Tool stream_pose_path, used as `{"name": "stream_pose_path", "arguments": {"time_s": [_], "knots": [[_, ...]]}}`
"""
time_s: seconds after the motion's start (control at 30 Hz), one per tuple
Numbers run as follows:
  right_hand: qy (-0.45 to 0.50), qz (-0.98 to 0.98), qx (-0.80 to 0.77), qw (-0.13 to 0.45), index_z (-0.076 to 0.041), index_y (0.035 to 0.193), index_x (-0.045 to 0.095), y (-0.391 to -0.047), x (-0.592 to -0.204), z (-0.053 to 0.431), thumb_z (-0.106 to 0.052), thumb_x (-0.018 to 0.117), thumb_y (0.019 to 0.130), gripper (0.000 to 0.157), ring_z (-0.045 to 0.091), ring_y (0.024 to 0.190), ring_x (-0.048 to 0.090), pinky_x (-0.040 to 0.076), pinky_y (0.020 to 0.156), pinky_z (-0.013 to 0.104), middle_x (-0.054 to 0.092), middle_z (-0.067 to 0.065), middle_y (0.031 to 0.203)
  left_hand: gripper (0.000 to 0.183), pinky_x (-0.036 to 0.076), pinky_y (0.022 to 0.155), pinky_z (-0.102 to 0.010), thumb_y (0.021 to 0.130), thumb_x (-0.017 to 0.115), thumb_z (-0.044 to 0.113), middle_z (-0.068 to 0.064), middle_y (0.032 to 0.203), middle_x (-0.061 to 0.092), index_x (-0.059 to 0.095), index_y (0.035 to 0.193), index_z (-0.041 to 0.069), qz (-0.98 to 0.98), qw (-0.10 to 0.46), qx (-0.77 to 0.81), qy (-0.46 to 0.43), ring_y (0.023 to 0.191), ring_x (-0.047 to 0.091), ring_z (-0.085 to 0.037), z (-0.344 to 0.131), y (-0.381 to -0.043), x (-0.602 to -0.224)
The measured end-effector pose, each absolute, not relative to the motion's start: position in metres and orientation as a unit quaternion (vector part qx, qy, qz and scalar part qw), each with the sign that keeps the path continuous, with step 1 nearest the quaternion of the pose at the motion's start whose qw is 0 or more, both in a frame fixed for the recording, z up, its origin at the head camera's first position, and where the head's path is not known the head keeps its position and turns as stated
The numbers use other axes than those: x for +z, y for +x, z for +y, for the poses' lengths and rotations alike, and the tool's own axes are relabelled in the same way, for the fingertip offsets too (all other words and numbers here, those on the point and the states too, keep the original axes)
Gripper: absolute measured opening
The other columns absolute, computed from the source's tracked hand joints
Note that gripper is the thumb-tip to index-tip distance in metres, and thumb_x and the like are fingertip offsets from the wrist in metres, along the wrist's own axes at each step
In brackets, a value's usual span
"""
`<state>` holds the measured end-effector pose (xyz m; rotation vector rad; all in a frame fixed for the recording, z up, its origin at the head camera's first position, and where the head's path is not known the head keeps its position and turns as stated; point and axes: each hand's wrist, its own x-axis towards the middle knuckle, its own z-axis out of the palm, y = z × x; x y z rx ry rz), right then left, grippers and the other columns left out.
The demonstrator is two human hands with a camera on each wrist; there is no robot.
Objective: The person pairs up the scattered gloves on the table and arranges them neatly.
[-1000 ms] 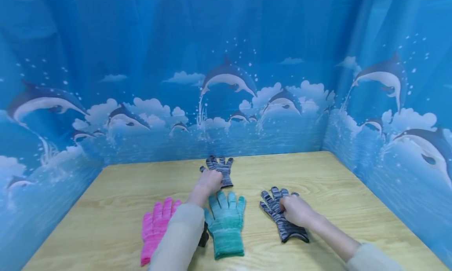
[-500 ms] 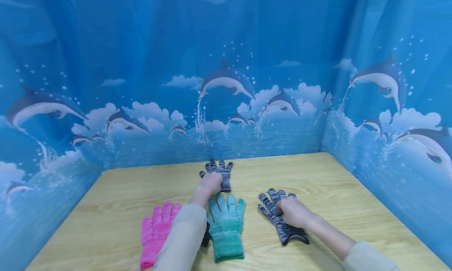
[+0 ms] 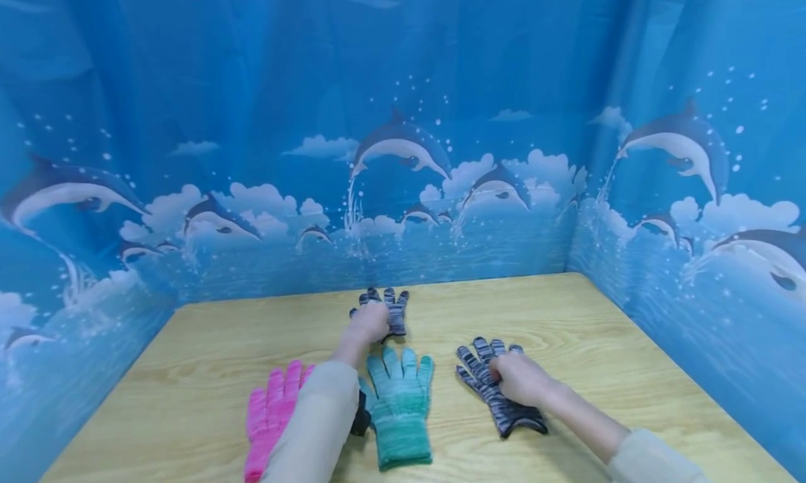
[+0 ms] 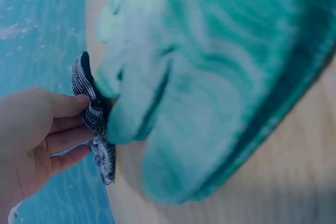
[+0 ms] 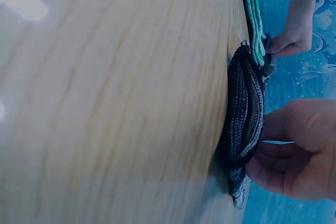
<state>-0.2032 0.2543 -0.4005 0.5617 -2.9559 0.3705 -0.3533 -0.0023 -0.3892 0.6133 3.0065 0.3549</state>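
Observation:
A dark grey-and-white knitted glove (image 3: 398,316) lies near the table's far edge. My left hand (image 3: 370,322) pinches it between thumb and fingers; in the left wrist view the knit (image 4: 95,116) bunches up at the pinch. Nearer and to the right lies a matching glove (image 3: 494,400), its fingers pointing away and to the left. My right hand (image 3: 522,379) grips its upper layer with curled fingers, and its cuff gapes a little. A green glove (image 3: 403,416) lies flat just in front of the far glove.
Left of the green glove is a pink glove (image 3: 269,413), partly covered by my left sleeve (image 3: 317,416). A small black object (image 3: 360,414) shows under the left forearm. Blue dolphin-print curtains (image 3: 283,252) border the wooden table (image 3: 214,329) behind and at both sides.
The far glove's cuff, flatter half a second ago, is now puckered where my left hand pinches it. The right hand stays at its glove. The head view has shifted slightly.

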Motion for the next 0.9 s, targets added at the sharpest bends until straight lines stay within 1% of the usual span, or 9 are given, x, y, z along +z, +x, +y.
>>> {"name": "stream_pose_path", "arguments": {"time_s": [0.13, 0.27, 0.3, 0.4, 0.5, 0.6, 0.7, 0.77, 0.9], "knots": [[0.157, -0.976, 0.137, 0.055, -0.009, 0.067, 0.059, -0.203, -0.401, 0.252, 0.012, 0.058, 0.061, 0.022, 0.017, 0.064, 0.047, 0.042, 0.06, 0.034, 0.055, -0.001, 0.068, 0.045, 0.022, 0.044, -0.024, 0.08, 0.053, -0.004, 0.005, 0.046, 0.019, 0.03, 0.046, 0.014, 0.962, 0.015, 0.173, 0.209, 0.042, 0.019, -0.01, -0.007, -0.355, -0.378], [0.158, -0.975, 0.142, 0.06, -0.009, 0.067, 0.059, -0.204, -0.4, 0.249, 0.012, 0.057, 0.06, 0.022, 0.017, 0.064, 0.049, 0.043, 0.06, 0.035, 0.056, -0.001, 0.067, 0.046, 0.02, 0.044, -0.023, 0.084, 0.055, 0.0, 0.005, 0.045, 0.02, 0.033, 0.046, 0.014, 0.947, 0.005, 0.227, 0.228, 0.042, 0.017, -0.009, -0.007, -0.354, -0.361], [0.161, -0.975, 0.142, 0.063, -0.008, 0.066, 0.06, -0.205, -0.399, 0.248, 0.012, 0.058, 0.06, 0.022, 0.017, 0.064, 0.049, 0.044, 0.059, 0.035, 0.056, -0.001, 0.067, 0.044, 0.021, 0.044, -0.023, 0.085, 0.055, 0.002, 0.005, 0.044, 0.023, 0.036, 0.047, 0.013, 0.943, 0.005, 0.241, 0.231, 0.042, 0.017, -0.009, -0.007, -0.354, -0.357], [0.166, -0.974, 0.139, 0.067, -0.008, 0.065, 0.059, -0.206, -0.399, 0.247, 0.012, 0.058, 0.06, 0.021, 0.017, 0.063, 0.05, 0.043, 0.058, 0.034, 0.055, -0.001, 0.066, 0.034, 0.028, 0.045, -0.024, 0.088, 0.056, 0.008, 0.004, 0.045, 0.04, 0.059, 0.054, 0.009, 0.935, 0.016, 0.269, 0.232, 0.04, 0.023, -0.008, -0.003, -0.352, -0.345], [0.167, -0.974, 0.132, 0.07, -0.008, 0.064, 0.058, -0.206, -0.4, 0.246, 0.011, 0.058, 0.06, 0.02, 0.015, 0.061, 0.048, 0.042, 0.057, 0.033, 0.053, -0.002, 0.064, 0.021, 0.034, 0.047, -0.024, 0.089, 0.057, 0.011, -0.001, 0.057, 0.061, 0.074, 0.077, 0.007, 0.93, 0.015, 0.28, 0.239, 0.04, 0.033, -0.008, 0.003, -0.348, -0.334], [0.172, -0.974, 0.132, 0.07, -0.008, 0.065, 0.058, -0.206, -0.401, 0.247, 0.011, 0.059, 0.061, 0.019, 0.014, 0.061, 0.047, 0.042, 0.057, 0.032, 0.053, -0.002, 0.065, 0.016, 0.038, 0.049, -0.024, 0.089, 0.059, 0.012, -0.005, 0.074, 0.069, 0.075, 0.09, 0.007, 0.927, 0.006, 0.282, 0.246, 0.043, 0.043, -0.007, 0.008, -0.344, -0.326], [0.177, -0.973, 0.134, 0.07, -0.007, 0.067, 0.06, -0.205, -0.402, 0.247, 0.01, 0.061, 0.063, 0.017, 0.014, 0.062, 0.048, 0.042, 0.058, 0.032, 0.055, -0.002, 0.066, 0.016, 0.043, 0.051, -0.025, 0.088, 0.061, 0.013, -0.007, 0.089, 0.07, 0.073, 0.097, 0.007, 0.925, 0.005, 0.285, 0.25, 0.051, 0.054, -0.009, 0.013, -0.338, -0.318], [0.184, -0.97, 0.139, 0.071, -0.007, 0.069, 0.062, -0.206, -0.402, 0.249, 0.008, 0.062, 0.065, 0.015, 0.014, 0.063, 0.049, 0.043, 0.058, 0.03, 0.057, -0.001, 0.067, 0.017, 0.046, 0.054, -0.025, 0.088, 0.062, 0.014, -0.007, 0.093, 0.07, 0.072, 0.099, 0.007, 0.925, 0.008, 0.284, 0.254, 0.06, 0.06, -0.009, 0.017, -0.334, -0.314], [0.199, -0.964, 0.159, 0.07, -0.005, 0.072, 0.065, -0.206, -0.401, 0.255, 0.004, 0.066, 0.069, 0.009, 0.01, 0.062, 0.049, 0.043, 0.057, 0.026, 0.057, -0.002, 0.067, 0.017, 0.05, 0.06, -0.027, 0.088, 0.062, 0.014, -0.007, 0.094, 0.07, 0.072, 0.1, 0.007, 0.921, 0.013, 0.287, 0.262, 0.07, 0.064, -0.012, 0.025, -0.326, -0.308]]}}
